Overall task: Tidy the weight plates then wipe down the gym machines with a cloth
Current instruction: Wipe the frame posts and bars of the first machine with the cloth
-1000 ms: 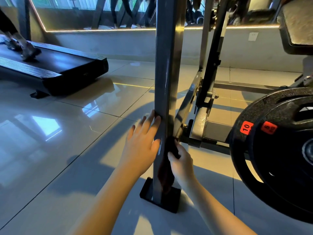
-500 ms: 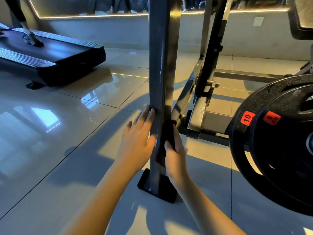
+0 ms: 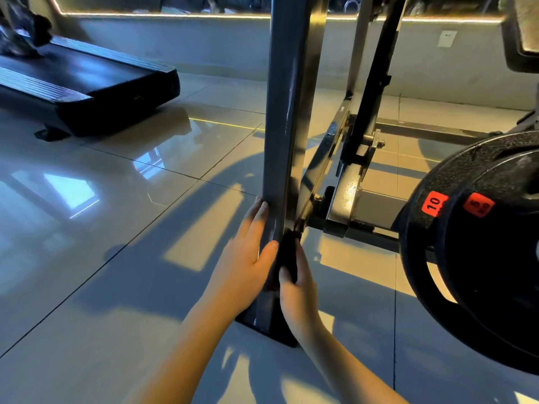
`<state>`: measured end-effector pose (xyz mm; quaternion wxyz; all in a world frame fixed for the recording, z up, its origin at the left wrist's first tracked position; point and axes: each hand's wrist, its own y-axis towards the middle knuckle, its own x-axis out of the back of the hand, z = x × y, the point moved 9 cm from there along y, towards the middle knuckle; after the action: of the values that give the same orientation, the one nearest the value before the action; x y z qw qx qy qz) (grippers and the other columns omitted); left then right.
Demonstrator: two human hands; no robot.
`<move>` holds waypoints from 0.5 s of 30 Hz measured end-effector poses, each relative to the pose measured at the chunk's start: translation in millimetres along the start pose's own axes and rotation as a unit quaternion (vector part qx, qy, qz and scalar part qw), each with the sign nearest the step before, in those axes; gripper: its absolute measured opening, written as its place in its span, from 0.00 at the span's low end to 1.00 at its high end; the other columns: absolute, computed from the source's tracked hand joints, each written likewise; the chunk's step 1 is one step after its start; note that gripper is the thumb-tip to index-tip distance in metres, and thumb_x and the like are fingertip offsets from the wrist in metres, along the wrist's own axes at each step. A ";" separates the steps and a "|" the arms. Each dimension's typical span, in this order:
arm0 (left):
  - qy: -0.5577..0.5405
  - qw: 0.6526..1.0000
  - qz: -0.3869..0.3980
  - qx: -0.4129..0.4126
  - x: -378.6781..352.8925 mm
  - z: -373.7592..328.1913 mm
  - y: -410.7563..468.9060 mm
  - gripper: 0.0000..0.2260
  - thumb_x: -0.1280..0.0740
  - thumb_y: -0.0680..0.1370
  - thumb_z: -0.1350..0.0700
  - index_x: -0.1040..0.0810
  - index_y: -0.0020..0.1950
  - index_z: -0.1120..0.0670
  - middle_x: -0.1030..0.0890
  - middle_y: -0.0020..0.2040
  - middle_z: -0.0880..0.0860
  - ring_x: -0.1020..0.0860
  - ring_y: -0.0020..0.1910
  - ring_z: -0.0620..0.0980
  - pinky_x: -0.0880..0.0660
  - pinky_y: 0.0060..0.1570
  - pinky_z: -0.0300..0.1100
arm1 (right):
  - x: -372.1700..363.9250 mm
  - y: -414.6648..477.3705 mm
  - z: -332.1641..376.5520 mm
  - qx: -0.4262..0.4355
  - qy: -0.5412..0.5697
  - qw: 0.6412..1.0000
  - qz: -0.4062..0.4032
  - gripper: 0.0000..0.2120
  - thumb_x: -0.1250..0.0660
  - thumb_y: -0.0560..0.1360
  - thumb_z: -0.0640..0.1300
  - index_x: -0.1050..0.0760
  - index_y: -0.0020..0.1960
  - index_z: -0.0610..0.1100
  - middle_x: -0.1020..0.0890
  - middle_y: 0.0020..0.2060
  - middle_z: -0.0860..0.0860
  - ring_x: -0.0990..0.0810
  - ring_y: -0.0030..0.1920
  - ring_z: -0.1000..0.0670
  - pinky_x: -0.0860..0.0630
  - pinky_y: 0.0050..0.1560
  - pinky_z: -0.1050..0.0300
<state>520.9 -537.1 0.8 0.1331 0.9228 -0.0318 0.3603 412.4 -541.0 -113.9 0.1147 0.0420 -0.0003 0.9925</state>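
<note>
Right now, in the head view, your left hand (image 3: 245, 258) lies flat against the left face of the post (image 3: 287, 112), fingers straight and pointing to 12 o'clock, thumb across the front. Your right hand (image 3: 302, 293) grips the dark cloth (image 3: 288, 255) and presses it on the post just beside that thumb. Plates (image 3: 481, 258) marked 10 and 5 stand at 3 o'clock, apart from both hands. A treadmill (image 3: 87, 77) sits at 10 o'clock.
</note>
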 end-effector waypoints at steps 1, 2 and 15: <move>-0.012 1.000 -0.001 0.002 -0.3 0.8 -0.1 0.27 0.43 0.83 0.53 0.54 0.77 0.40 0.52 0.77 0.35 0.44 0.70 0.33 0.48 0.60 0.22 | 1.5 1.7 -6.5 -0.018 -0.010 1.000 -0.003 0.29 0.40 0.79 0.34 0.37 0.74 0.57 0.29 0.72 0.52 0.30 0.71 0.52 0.33 0.71 0.46; -0.023 1.000 -0.001 0.005 -0.7 2.7 -0.1 0.27 0.43 0.83 0.53 0.53 0.77 0.41 0.51 0.77 0.36 0.45 0.67 0.29 0.49 0.57 0.18 | 3.4 5.3 -6.7 -0.022 -0.018 1.000 -0.003 0.28 0.40 0.78 0.35 0.35 0.74 0.56 0.27 0.70 0.51 0.28 0.69 0.50 0.31 0.69 0.44; -0.236 0.969 -0.014 0.076 -2.6 26.4 -1.6 0.15 0.48 0.84 0.54 0.35 0.67 0.37 0.29 0.62 0.33 0.32 0.64 0.31 0.39 0.57 0.22 | 25.9 -3.0 59.9 0.208 -0.124 0.967 -0.078 0.23 0.31 0.74 0.35 0.27 0.68 0.43 0.25 0.62 0.46 0.27 0.64 0.51 0.30 0.65 0.62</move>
<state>536.6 -542.8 -19.9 0.0561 0.9894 -0.0223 0.1320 392.9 -532.8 -52.1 0.1800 0.1873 0.1949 0.9458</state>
